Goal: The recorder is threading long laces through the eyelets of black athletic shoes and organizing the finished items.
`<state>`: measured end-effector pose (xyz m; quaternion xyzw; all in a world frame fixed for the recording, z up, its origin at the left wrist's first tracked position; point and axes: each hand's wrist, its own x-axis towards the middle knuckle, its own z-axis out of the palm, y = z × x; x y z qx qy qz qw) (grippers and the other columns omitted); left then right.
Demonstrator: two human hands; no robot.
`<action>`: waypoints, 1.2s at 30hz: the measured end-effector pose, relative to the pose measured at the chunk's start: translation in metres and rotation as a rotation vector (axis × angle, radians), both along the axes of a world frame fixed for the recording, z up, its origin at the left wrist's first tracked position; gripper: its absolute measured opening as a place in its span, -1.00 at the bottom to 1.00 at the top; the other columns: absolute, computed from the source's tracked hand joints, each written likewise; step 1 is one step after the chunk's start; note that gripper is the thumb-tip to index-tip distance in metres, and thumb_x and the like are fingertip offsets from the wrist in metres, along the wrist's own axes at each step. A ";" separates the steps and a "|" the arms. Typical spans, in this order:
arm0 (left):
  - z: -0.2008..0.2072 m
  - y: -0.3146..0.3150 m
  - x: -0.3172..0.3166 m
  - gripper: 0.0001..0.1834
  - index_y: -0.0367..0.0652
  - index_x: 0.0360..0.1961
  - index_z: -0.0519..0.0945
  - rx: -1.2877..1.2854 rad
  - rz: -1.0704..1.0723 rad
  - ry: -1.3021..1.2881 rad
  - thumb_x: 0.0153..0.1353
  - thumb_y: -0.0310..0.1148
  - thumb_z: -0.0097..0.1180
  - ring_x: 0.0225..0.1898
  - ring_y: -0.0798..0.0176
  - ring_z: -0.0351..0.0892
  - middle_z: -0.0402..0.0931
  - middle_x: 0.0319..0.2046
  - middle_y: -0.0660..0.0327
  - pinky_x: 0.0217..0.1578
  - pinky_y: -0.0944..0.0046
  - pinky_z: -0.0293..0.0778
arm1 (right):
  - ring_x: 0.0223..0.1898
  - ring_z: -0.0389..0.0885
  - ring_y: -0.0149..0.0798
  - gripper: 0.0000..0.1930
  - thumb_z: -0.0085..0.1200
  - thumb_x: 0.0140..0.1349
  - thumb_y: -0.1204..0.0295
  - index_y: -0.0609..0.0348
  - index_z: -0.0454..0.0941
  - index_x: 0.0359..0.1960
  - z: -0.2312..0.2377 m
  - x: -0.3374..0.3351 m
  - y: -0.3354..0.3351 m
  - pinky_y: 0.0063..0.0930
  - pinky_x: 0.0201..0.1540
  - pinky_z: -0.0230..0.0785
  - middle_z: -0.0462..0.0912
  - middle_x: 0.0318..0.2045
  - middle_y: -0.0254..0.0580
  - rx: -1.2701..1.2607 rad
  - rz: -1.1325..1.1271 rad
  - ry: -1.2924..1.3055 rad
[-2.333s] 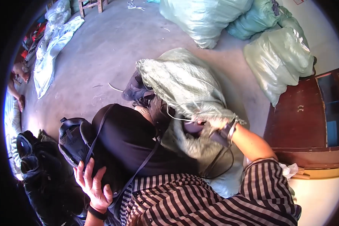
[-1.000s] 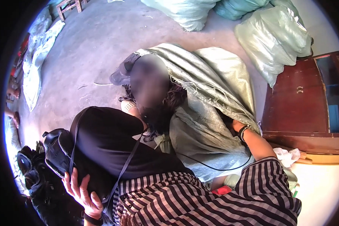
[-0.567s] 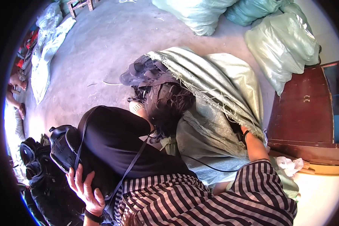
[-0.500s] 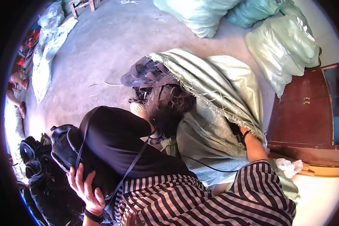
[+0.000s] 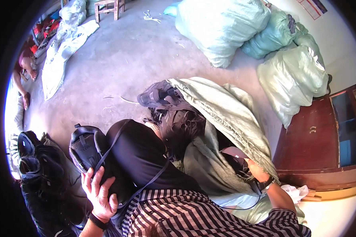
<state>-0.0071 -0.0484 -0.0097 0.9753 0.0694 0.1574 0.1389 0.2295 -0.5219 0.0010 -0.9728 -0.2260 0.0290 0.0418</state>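
Observation:
At the left, my left hand (image 5: 99, 193) is closed on a black lace-up shoe (image 5: 84, 147), which stands toe up beside my left thigh. The fingers press against its lower part. My right hand (image 5: 257, 169) reaches into the mouth of a pale woven sack (image 5: 221, 103). Its fingers, partly hidden, close on a dark shoe with a mauve edge (image 5: 234, 151) just inside the opening. More dark shoes (image 5: 178, 123) lie in a heap at the sack's far left lip. A thin black cord (image 5: 225, 207) runs by my right wrist.
Several black shoes (image 5: 39, 170) are piled at the left. Full pale sacks (image 5: 221, 29) stand at the far right, near a dark red cabinet (image 5: 304, 147). A wooden stool (image 5: 108, 10) and a flat white sack (image 5: 65, 55) are farther off. Another person's legs (image 5: 23, 81) show at the left edge.
My right hand has come back toward the sack's mouth and now shows more, with a mauve-edged dark shoe at its fingers. The view has shifted; my left hand stays at the black shoe.

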 end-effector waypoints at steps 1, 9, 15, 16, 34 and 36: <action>-0.001 -0.001 0.006 -0.51 -0.11 -0.22 0.58 -0.025 -0.024 -0.020 0.22 0.03 -0.24 0.25 -0.14 0.09 0.35 0.11 0.05 0.23 -0.24 -0.12 | -0.19 0.59 -0.19 -0.68 0.08 0.20 0.28 0.08 0.53 -0.03 0.008 -0.006 -0.001 -0.33 -0.11 0.40 0.63 -0.17 -0.20 0.118 -0.048 -0.133; 0.012 -0.003 0.003 -0.55 -0.10 -0.18 0.56 0.003 -0.020 0.035 0.17 0.00 -0.19 0.25 -0.11 0.11 0.33 0.14 0.07 0.23 -0.21 -0.09 | -0.49 0.38 -0.48 -0.80 0.03 0.21 0.44 0.14 0.56 -0.14 0.089 0.000 0.093 -0.62 -0.41 0.26 0.54 -0.32 -0.37 1.046 -0.494 0.485; 0.057 0.001 0.015 -0.53 -0.17 -0.13 0.53 -0.061 -0.052 0.147 -0.18 -0.33 0.19 0.20 -0.11 0.20 0.38 0.08 0.07 0.18 -0.12 0.06 | -0.62 0.21 -0.58 -0.69 0.14 0.13 0.07 0.03 0.44 -0.42 0.033 0.092 0.158 -0.67 -0.60 0.05 0.32 -0.63 -0.50 1.036 -0.584 0.545; 0.063 0.003 0.018 -0.50 -0.17 -0.13 0.53 -0.030 -0.094 0.214 -0.21 -0.33 0.24 0.18 -0.07 0.21 0.37 0.09 0.10 0.14 -0.12 0.10 | -0.68 0.18 -0.53 -0.70 0.20 0.10 0.15 0.07 0.40 -0.48 0.012 0.108 0.155 -0.66 -0.65 0.01 0.30 -0.65 -0.44 1.100 -0.666 0.520; 0.060 -0.093 0.160 -0.45 -0.07 0.05 0.40 -0.360 -0.782 0.613 -0.03 -0.32 0.23 0.01 -0.03 0.40 0.39 0.01 0.09 0.00 0.06 0.38 | -0.11 0.44 0.14 -0.55 0.03 -0.13 0.59 0.39 0.35 -0.09 -0.011 -0.028 0.055 -0.18 -0.05 0.31 0.41 -0.11 0.28 -0.249 0.212 0.620; 0.042 -0.098 0.162 -0.37 -0.04 0.11 0.36 -0.304 -0.766 0.668 -0.06 -0.31 0.25 0.07 -0.01 0.35 0.34 0.08 0.11 0.06 0.05 0.33 | -0.22 0.48 0.15 -0.65 0.01 -0.06 0.56 0.43 0.38 -0.18 -0.016 -0.068 0.052 -0.16 -0.11 0.34 0.49 -0.25 0.27 -0.300 0.200 0.404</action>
